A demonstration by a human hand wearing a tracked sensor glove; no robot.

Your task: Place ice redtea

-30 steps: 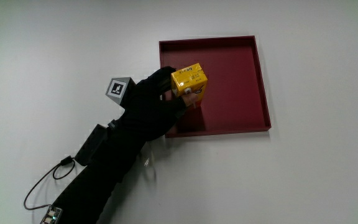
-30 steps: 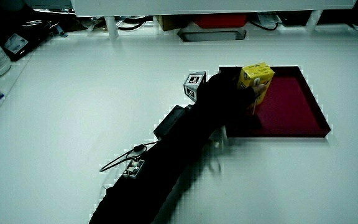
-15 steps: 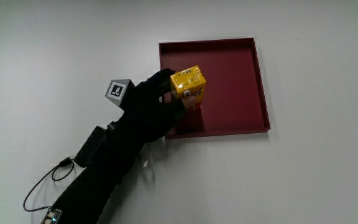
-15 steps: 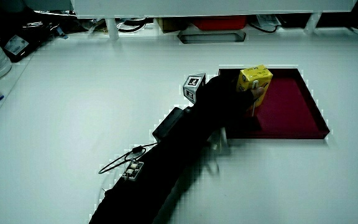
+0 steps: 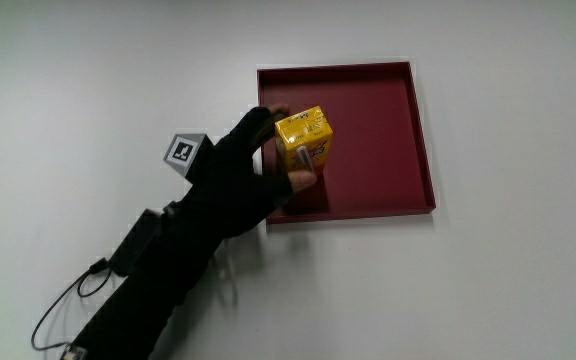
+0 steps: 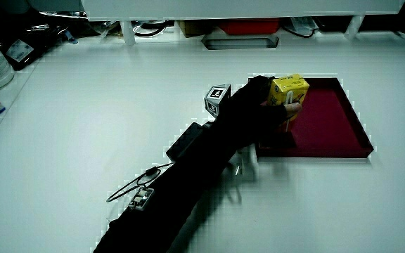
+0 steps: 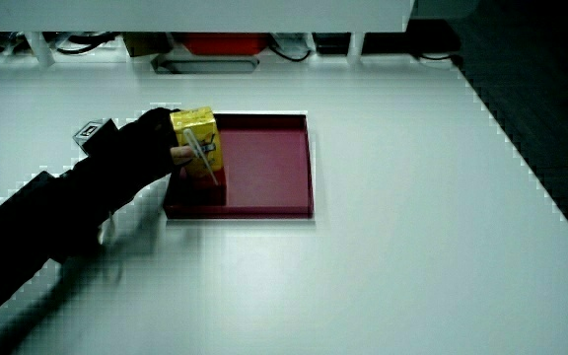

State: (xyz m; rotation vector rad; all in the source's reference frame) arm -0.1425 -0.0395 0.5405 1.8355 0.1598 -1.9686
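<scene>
**On the red tray: carton held upright by the gloved hand**

On the white counter [image 5: 488, 280] a shallow dark red tray [image 5: 388, 120] is seen. A yellow ice red tea carton [image 5: 303, 135] is stood upright inside the tray, near the tray's rim closest to the hand [image 5: 238, 180]. A straw is attached to the carton's side, as shown in a side view [image 7: 203, 158]. The carton is gripped by the hand, with the fingers curled around one side and the thumb pressed against the face nearer the person. A small patterned cube [image 5: 183, 152] is carried on the back of the hand, and the forearm [image 6: 181, 183] is stretched over the counter from the tray toward the person.
</scene>
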